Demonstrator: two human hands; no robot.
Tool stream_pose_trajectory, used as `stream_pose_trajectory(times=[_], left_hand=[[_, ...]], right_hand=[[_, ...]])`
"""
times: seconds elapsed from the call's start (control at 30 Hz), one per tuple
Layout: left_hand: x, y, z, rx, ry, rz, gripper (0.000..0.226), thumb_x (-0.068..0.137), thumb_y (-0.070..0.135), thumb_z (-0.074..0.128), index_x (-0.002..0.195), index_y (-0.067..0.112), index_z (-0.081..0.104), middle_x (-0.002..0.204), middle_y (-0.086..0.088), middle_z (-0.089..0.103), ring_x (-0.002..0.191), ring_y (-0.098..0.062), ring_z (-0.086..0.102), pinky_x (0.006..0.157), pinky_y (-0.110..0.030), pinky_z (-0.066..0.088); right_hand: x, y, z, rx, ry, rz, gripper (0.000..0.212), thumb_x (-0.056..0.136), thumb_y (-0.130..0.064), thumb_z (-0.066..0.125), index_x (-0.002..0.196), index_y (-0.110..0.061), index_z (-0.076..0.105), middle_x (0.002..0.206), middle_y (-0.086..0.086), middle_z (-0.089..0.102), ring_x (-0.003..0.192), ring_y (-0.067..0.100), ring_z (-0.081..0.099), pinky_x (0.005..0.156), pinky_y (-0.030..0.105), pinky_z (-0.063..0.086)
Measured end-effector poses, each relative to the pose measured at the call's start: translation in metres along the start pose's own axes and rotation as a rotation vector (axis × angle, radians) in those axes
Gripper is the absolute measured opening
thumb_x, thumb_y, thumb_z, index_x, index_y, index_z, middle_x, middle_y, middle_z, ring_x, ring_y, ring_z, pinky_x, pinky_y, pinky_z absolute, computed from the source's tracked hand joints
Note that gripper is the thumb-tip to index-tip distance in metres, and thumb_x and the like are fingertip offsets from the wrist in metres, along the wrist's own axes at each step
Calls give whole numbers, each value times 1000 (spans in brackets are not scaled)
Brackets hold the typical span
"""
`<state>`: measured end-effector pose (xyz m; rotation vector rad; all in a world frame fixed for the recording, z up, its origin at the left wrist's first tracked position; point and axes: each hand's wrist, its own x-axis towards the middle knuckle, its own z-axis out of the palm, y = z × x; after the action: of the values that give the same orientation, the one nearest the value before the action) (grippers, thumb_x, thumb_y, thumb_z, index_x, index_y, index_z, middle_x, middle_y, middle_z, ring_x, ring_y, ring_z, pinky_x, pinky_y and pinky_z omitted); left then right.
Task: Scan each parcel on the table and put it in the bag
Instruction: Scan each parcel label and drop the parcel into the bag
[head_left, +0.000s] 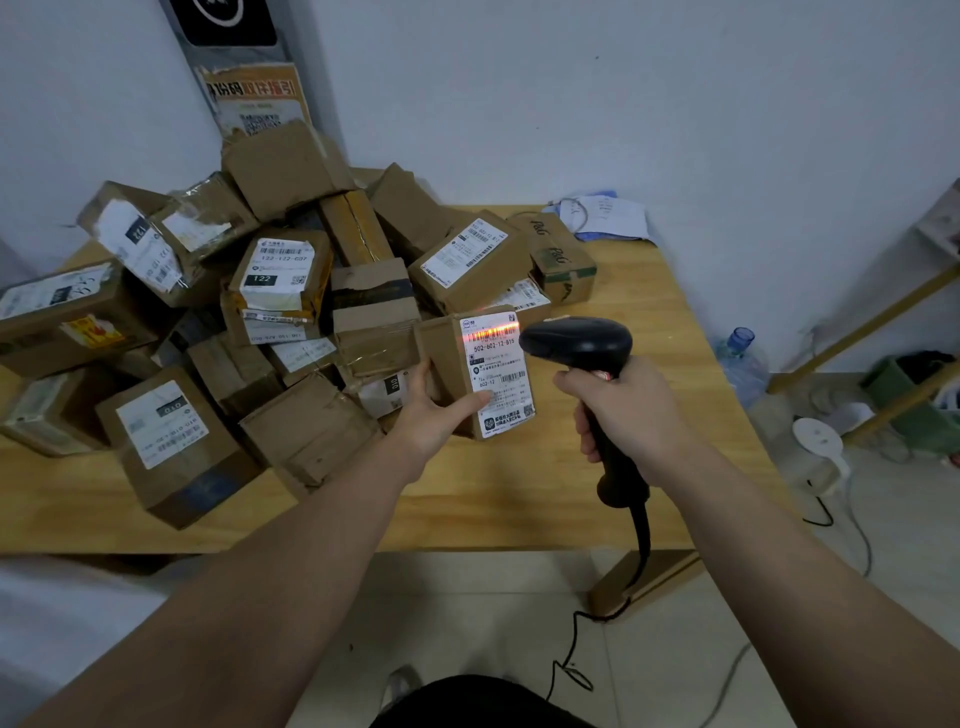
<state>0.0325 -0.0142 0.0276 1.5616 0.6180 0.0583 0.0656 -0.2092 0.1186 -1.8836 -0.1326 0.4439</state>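
Cardboard in one hand, scanner in the other: a person's left hand (434, 415) grips a small brown parcel (441, 353) from its left side, the thumb lying across the lower part of its white shipping label (501, 374). The parcel stands upright at the near edge of the pile; whether it rests on the wooden table (519, 509) cannot be told. The right hand (623, 410) is wrapped round the handle of a black barcode scanner (576, 343), whose head sits just beside the parcel's right edge. A red-orange scan line (491, 332) glows across the barcode at the top of the label. The scanner's black cable (641, 530) drops past the table's front edge to the tiled floor. Behind and to the left, a heap of labelled parcels (260, 312) covers most of the table, reaching the wall. A green-printed carton (558, 254) and loose papers (608, 215) lie at the far right corner. A blue-capped water bottle (743, 358) stands on the floor beside the table.
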Motion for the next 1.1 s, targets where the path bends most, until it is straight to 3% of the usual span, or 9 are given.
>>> stream_pose_trajectory(times=[0.3,0.47,0.77,0.87,0.97,1.03,1.1], left_hand=[[-5,-2,0,12,-2,15,96,81,27,77,152,28,13,140,2,49,115,-12,48,94,-26,35],[-7,-2,0,2,4,24,91,82,23,76,150,27,17,120,9,49,107,-8,46,92,-24,36],[-11,2,-5,-54,34,103,104,76,31,81,151,36,10,140,3,50,126,-16,49,105,-34,40],[-14,18,-21,-85,97,198,101,78,27,80,152,34,11,138,7,48,125,-10,46,96,-25,44],[-15,33,-53,-93,151,278,103,75,30,81,151,36,12,143,4,48,129,-12,46,101,-33,47],[-17,43,-80,-94,204,314,101,79,24,79,152,32,10,142,4,48,126,-10,48,87,-18,51],[-19,50,-109,-98,262,348,99,80,21,78,153,29,10,141,3,50,125,-10,50,78,-13,52]], right_hand=[[-6,4,4,20,-20,25,30,86,-17,62,61,-3,57,51,13,53,40,24,50,43,27,43],[-6,3,5,29,-29,23,28,86,-17,62,64,-1,58,52,13,53,40,24,50,43,27,43],[-8,13,15,35,18,-54,30,87,-13,63,58,-8,55,45,5,51,40,19,50,45,28,46],[-7,8,30,34,48,-123,29,84,-8,63,56,-9,55,45,6,52,40,18,51,48,28,46],[-9,-10,52,52,27,-188,29,80,-4,61,53,-7,53,45,8,51,41,17,50,47,26,45],[-11,-28,70,59,-8,-230,29,80,-5,61,53,-6,52,44,6,51,41,16,50,46,24,45],[-15,-45,91,71,-36,-260,25,81,-5,62,57,-5,53,46,6,51,41,14,51,44,22,45]])
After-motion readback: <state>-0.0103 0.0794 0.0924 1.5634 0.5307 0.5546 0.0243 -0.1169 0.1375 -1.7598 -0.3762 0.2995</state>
